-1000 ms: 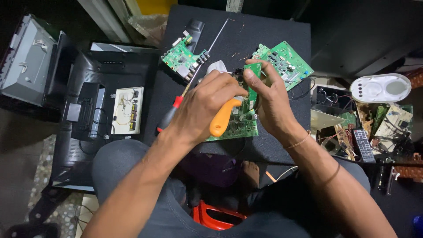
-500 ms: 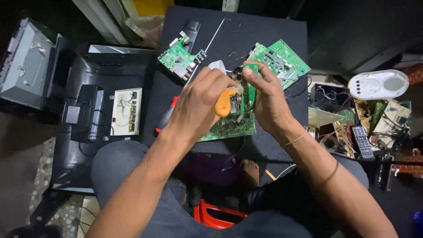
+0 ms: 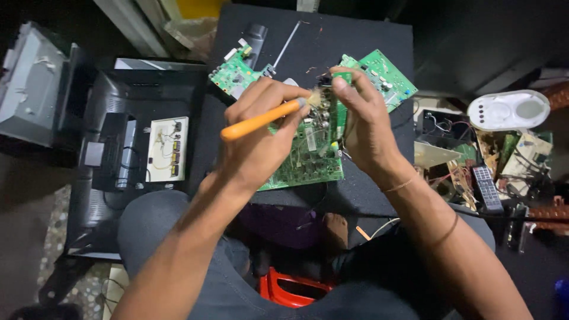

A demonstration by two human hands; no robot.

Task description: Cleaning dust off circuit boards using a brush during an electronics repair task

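Meanwhile, far left: a grey metal chassis point(image 3: 32, 83) lies beside a dark plastic monitor shell point(image 3: 112, 154), which carries a small cream circuit card point(image 3: 167, 148).
Left hand: the left hand point(image 3: 261, 136) is curled shut around an orange-handled brush point(image 3: 261, 120), whose handle slants down to the left and whose bristle tip meets the board near the other hand's fingers.
Board in work: the large green circuit board point(image 3: 308, 154) rests on the black surface point(image 3: 355, 35), partly under both hands, studded with small silver and dark components; its near edge lies close to the surface's front edge.
Behind it: a smaller green board point(image 3: 237, 74) sits at upper left with a thin metal rod point(image 3: 287, 40) beside it; another green board point(image 3: 382, 77) lies at upper right.
Right hand: the right hand point(image 3: 364, 127) pinches the top edge of the large board between fingertips and thumb.
Open room: bare black top shows along the back and right edge of the surface.
Far right: a white oval device point(image 3: 508, 109) sits above a heap of parts, a dark remote control point(image 3: 487, 188) among them.
Below: a red stool point(image 3: 296, 290) shows between the knees.
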